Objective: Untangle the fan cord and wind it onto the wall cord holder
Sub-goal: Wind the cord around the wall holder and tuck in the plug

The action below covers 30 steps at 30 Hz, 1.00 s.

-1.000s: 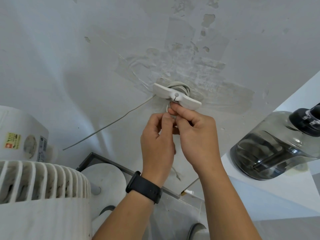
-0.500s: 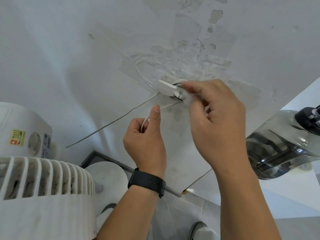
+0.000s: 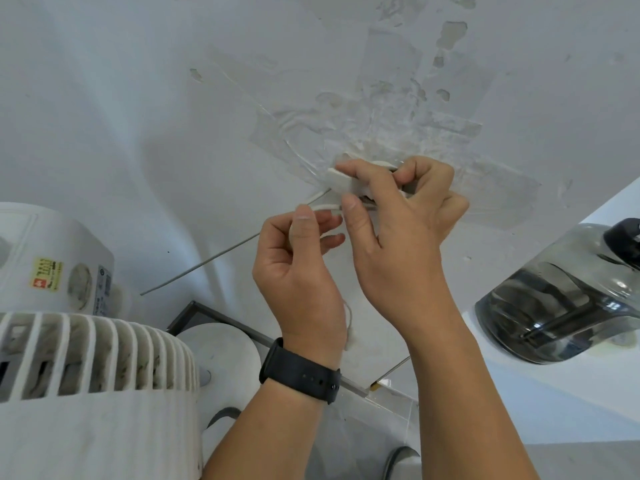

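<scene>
I see my right hand (image 3: 398,216) up at the cord holder (image 3: 341,179), a small white piece fixed on the wall (image 3: 138,98) among old tape marks. Its forefinger lies over the top of the holder and its thumb comes from below, so the grip is curled around the holder. My left hand (image 3: 298,268) is just beside it, lower and to the left, and its grip is closed in a pinch on the cord (image 3: 325,206), which runs as a short white loop from these fingers toward the holder. A further piece of cord hangs down behind the left wrist.

In my judgement the cord is thin, light and soft. It will bend easily and can slip off the holder if it goes slack. I would take hold of it close to the holder, with finger and thumb, and keep a little tension while each turn goes around. The holder seems only stuck on a flaking wall, so I think a strong pull could loosen it.

The white fan (image 3: 90,375) stands at the lower left. Behind it a white box (image 3: 52,258) carries a yellow sticker (image 3: 46,279) with a red mark, but the writing is too small for me to read. A dark clear jug (image 3: 568,303) lies at the right on a white bench (image 3: 554,403). A black watch (image 3: 299,375) is on my left wrist.
</scene>
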### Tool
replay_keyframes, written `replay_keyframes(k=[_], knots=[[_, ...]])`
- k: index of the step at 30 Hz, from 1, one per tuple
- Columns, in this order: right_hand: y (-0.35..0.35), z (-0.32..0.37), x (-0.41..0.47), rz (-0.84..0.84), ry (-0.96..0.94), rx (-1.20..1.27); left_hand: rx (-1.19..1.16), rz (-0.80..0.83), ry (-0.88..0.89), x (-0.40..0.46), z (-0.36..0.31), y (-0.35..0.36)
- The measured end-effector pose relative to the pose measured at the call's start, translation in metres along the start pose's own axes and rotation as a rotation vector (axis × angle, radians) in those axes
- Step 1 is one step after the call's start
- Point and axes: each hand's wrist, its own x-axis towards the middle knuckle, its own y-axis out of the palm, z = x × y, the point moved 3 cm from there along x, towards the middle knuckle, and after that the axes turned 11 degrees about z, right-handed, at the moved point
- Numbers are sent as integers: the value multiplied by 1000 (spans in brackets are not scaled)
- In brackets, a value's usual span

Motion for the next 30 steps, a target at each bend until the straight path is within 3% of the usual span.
replay_keyframes(k=[10,18,27,30], knots=[[-7,4,3,67,-7,205,23,-45,5,8,-13,3],[-13,0,0,118,-37,234,273,20,87,9,-24,12],[-9,1,1,62,-16,272,67,-120,-117,11,-11,4],[-12,-2,0,91,-40,254,67,-90,-88,11,-13,7]])
